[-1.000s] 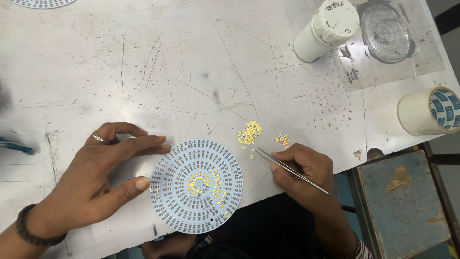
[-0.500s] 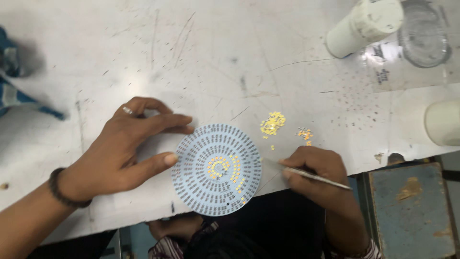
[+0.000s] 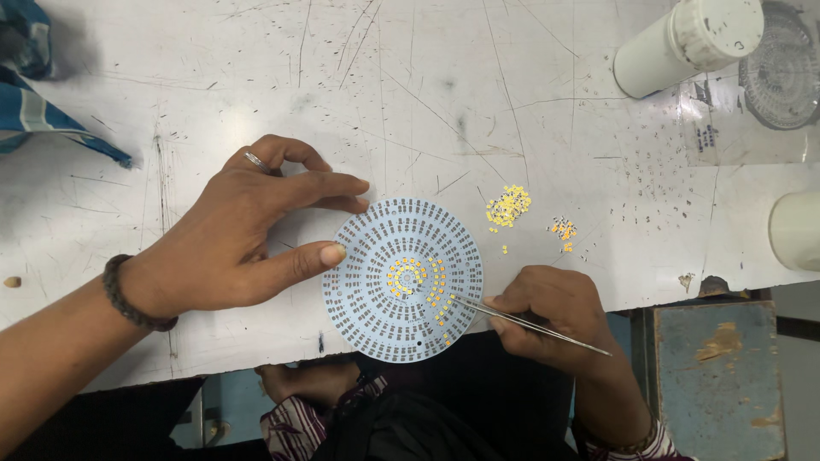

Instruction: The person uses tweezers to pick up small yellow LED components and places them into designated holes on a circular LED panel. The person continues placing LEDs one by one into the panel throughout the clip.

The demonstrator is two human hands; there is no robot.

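Plainly, the round circuit board point(image 3: 401, 279) is a thin, stiff, light disc lying flat near the front edge of the white surface point(image 3: 256, 77), its rings of pads partly filled with tiny yellow chips near the middle; it would likely slide at a nudge, so it is best steadied at the bare rim. The left hand point(image 3: 231, 235) does this, fingers spread, thumb tip and forefinger touching the board's left edge. The right hand point(image 3: 555, 312) pinches slim metal tweezers point(image 3: 521, 323), their tips resting on the board just right of centre; whether a chip sits between them is too small to tell. Loose yellow chips point(image 3: 509, 207) lie just beyond the board, a smaller orange heap point(image 3: 562, 229) beside them, easily scattered. Well apart stand a white cylinder point(image 3: 688, 41), a clear glass dish point(image 3: 781, 67) and a blue cloth point(image 3: 43, 102).
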